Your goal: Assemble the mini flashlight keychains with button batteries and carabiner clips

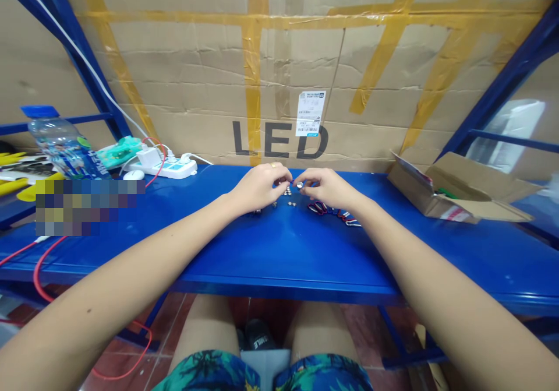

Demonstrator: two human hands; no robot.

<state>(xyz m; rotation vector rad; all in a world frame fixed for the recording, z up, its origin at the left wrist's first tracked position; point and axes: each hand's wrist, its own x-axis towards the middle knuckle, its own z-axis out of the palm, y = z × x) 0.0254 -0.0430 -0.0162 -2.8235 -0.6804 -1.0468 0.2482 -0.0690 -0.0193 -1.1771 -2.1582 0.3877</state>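
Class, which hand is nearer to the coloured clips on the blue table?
Right. The right hand is close by the clips; the left hand is farther away, off to their left.

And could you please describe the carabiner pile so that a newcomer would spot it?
On the blue table, find the right hand, left of the open box. Just below that hand in the picture lies the carabiner pile. Its red, blue and silver loops set it apart from the small shiny pieces to its left.
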